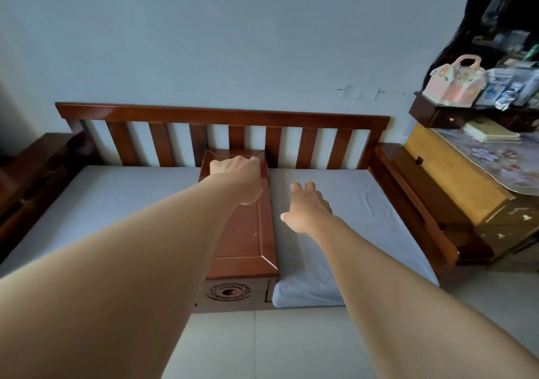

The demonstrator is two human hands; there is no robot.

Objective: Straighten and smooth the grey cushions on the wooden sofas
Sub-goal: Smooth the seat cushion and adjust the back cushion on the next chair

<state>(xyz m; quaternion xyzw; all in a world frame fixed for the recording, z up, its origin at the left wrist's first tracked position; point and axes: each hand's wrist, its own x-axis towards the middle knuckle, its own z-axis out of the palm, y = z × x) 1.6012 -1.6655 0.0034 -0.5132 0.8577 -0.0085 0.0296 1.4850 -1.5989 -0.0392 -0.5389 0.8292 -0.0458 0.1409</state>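
Showing 2 grey cushions (350, 203) w/ creases.

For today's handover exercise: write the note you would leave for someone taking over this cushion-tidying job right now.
Left hand: curled over the far end of the raised brown wooden centre console; whether it grips anything cannot be told.
Right hand: open, fingers spread over the right grey seat cushion, near its inner edge.
Left grey seat cushion lies flat and looks smooth.
Right cushion shows creases in its middle and rumpling at the front corner.
Left to do: smooth the right cushion and square its front edge against the slatted brown wooden sofa.
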